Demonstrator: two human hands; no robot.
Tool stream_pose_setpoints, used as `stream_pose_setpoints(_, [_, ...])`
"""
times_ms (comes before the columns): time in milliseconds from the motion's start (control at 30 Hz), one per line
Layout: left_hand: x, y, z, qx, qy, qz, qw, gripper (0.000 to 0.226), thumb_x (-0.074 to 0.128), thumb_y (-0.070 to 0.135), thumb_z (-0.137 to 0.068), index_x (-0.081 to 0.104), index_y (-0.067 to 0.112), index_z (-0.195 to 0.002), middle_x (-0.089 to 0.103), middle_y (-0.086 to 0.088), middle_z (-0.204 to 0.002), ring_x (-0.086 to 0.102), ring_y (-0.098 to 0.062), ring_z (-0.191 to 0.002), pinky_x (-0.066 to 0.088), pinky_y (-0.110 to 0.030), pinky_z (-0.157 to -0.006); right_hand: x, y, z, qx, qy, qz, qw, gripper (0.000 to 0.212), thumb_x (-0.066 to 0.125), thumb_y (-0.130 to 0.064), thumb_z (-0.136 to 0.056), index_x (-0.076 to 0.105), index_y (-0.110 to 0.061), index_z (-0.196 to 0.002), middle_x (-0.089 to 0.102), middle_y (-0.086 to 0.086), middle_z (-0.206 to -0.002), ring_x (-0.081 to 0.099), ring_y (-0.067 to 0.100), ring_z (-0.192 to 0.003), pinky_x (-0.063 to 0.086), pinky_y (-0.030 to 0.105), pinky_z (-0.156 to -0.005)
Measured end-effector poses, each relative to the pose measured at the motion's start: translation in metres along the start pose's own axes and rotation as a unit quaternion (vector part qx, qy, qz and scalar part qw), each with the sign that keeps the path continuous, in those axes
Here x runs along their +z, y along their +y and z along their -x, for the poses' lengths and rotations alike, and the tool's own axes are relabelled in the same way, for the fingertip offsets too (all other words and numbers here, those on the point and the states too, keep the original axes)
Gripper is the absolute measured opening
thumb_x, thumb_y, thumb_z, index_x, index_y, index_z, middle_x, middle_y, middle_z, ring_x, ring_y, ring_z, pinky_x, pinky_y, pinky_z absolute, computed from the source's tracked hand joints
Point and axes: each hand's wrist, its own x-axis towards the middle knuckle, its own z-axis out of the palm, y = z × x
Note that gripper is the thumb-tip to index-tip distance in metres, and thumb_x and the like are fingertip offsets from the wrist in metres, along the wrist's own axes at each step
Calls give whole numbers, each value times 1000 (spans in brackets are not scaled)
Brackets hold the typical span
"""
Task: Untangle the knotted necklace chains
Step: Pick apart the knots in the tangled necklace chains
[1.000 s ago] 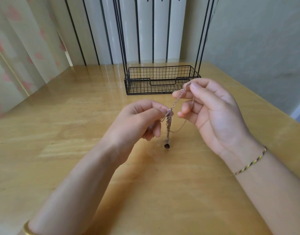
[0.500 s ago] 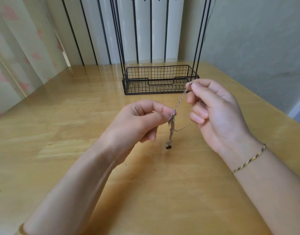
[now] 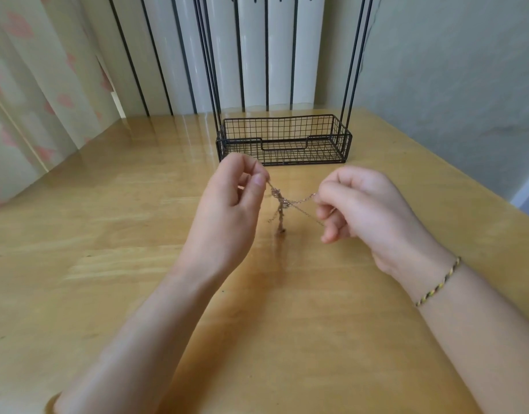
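Observation:
A thin, rose-gold tangle of necklace chains hangs in the air between my two hands, above the wooden table. My left hand pinches the upper left end of the tangle between thumb and forefinger. My right hand pinches strands that run out to the right, its fingers curled. A knotted clump sits just right of my left fingertips. A twisted length with a small dark end piece dangles down from the clump, close to the table top.
A black wire basket with tall black upright rods stands at the back of the table, just beyond my hands. Curtains hang at the left, a grey wall at the right. A braided bracelet circles my right wrist.
My right hand has dropped down and moved right, pulling strands sideways out of the tangle. My left hand has risen and turned, so the chain now stretches level between the hands.

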Motion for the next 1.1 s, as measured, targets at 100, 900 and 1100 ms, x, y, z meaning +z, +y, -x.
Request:
stream_pose_setpoints(100, [-1, 1, -1, 0, 11, 23, 1000, 14, 45, 16, -99, 51, 19, -87, 55, 0, -82, 49, -9, -73, 42, -22, -60, 4, -1, 2, 15, -46, -37, 998, 11, 56, 2, -79, 56, -8, -74, 60, 3, -59, 50, 16, -43, 51, 32, -48])
stream_pose_setpoints(900, [2, 12, 4, -84, -63, 58, 993, 16, 45, 18, -99, 52, 16, -86, 55, 6, -56, 35, -4, -40, 29, -13, -41, 8, -5, 1, -69, 56, -212, 973, 24, 58, -6, -88, 62, -12, -66, 61, 0, -66, 53, 15, -57, 53, 30, -61])
stream_pose_setpoints(1100, [4, 13, 4, -114, -75, 80, 987, 17, 45, 16, -100, 52, 14, -84, 60, 7, -64, 51, -5, -54, 43, -19, -47, 12, -5, 1, -7, 31, -329, 944, 27, 49, 0, -87, 50, -6, -60, 59, 10, -64, 56, 16, -53, 53, 28, -55])
